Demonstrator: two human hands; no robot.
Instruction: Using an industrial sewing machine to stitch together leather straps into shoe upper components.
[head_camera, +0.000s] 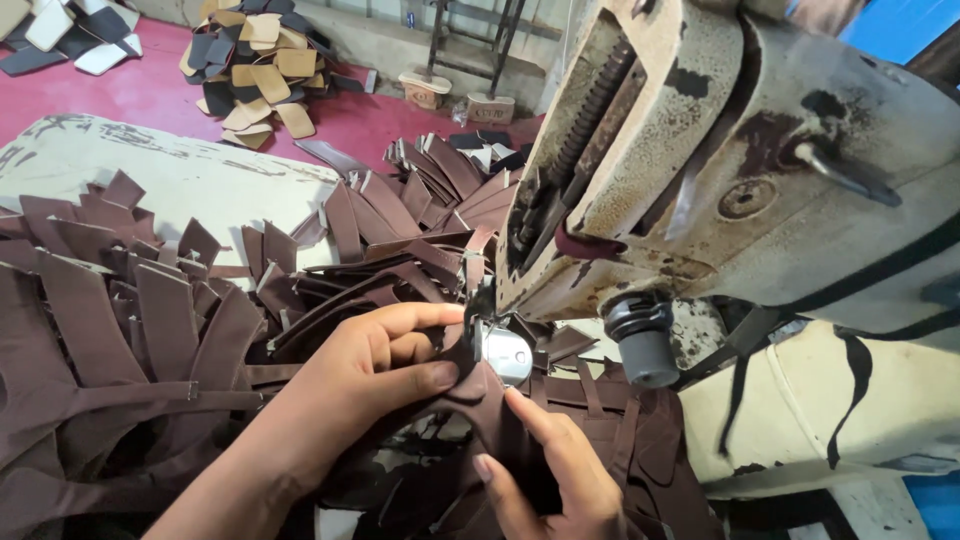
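Under the sewing machine (720, 160), left hand (375, 365) pinching brown strap (470, 385), right hand (555, 470) touching it

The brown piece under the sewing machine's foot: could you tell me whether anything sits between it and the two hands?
Nothing visible does. The left hand pinches the brown piece directly, and the right hand presses a fingertip on it just below the metal presser foot.

Soft even daylight, no hard shadows, mild glare on the metal presser foot (505, 354), dim beneath the sewing machine (720, 160) head, wide-angle bending beyond the machine, slight softness at the frame's bottom.
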